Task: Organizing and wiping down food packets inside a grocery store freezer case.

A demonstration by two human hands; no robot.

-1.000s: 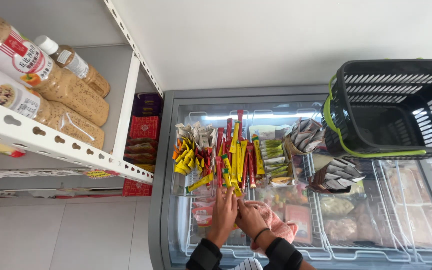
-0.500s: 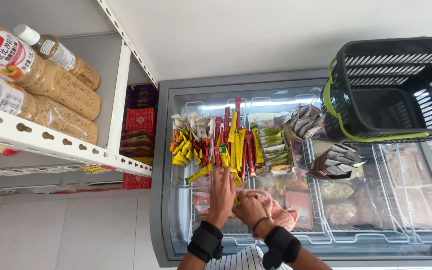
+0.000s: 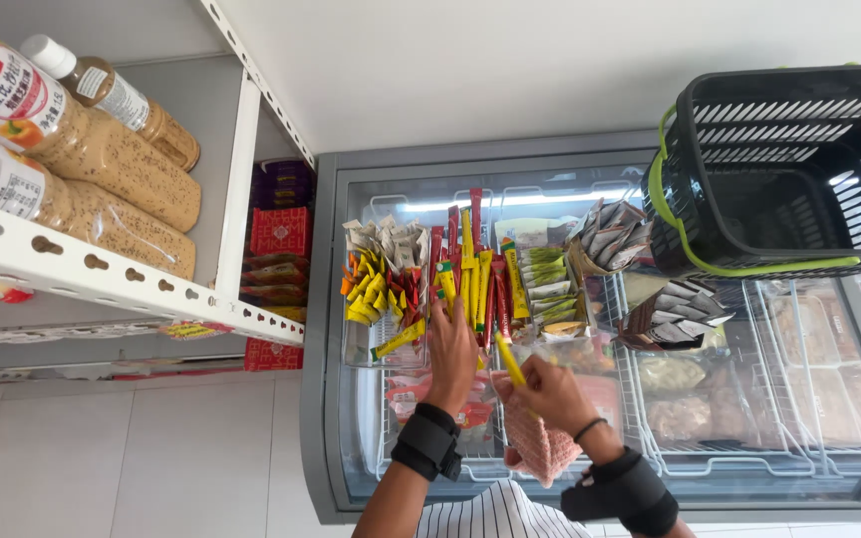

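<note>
Head view looks down on a glass-topped freezer, a black basket resting on its right part. Upright sticks stand in a row on the lid. Left hand lies flat and open, fingers among those sticks. Right hand pinches a yellow stick and also clutches a pink cloth. This stick's long axis tilts, its free end pointing up-left toward the row. Half a second ago, the stick was barely visible at the hand; the camera has since shifted.
</note>
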